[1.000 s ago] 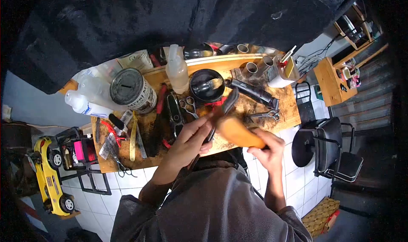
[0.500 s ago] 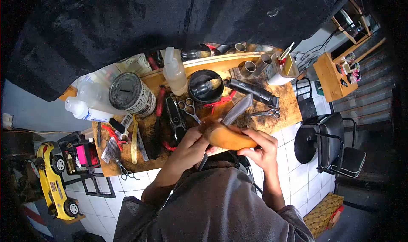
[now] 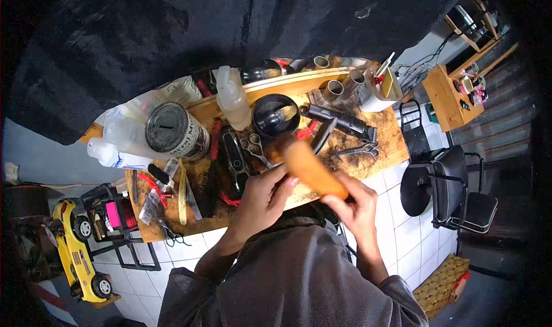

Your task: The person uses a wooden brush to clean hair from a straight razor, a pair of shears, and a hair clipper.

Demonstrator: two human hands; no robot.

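My right hand (image 3: 359,203) is closed on the orange-brown handle of a brush (image 3: 313,169), which is smeared by motion. The brush slants up and left, with a blurred brown end, apparently bristles, pointing at the table's middle. Close by its left side is my left hand (image 3: 264,197), thumb and fingers drawn together; what they hold, if anything, is hidden. A slim dark tool (image 3: 326,135) shows just behind the brush. Beyond lie a black hair clipper (image 3: 339,122), a black bowl (image 3: 270,100) with a shaving brush (image 3: 279,117) in it, and scissors (image 3: 253,146).
The wooden table (image 3: 388,146) is strewn with dark hair clippings. A large tin (image 3: 190,137), a clear spray bottle (image 3: 233,103) and a white bottle (image 3: 109,153) stand left. Further right is a white container (image 3: 376,103). A black chair (image 3: 451,183) and yellow toy car (image 3: 77,252) flank the table.
The brush has swung from nearly level to a steep slant, its left end rising. My left hand has moved slightly away from it. The slim tool looks darker and has shifted slightly.
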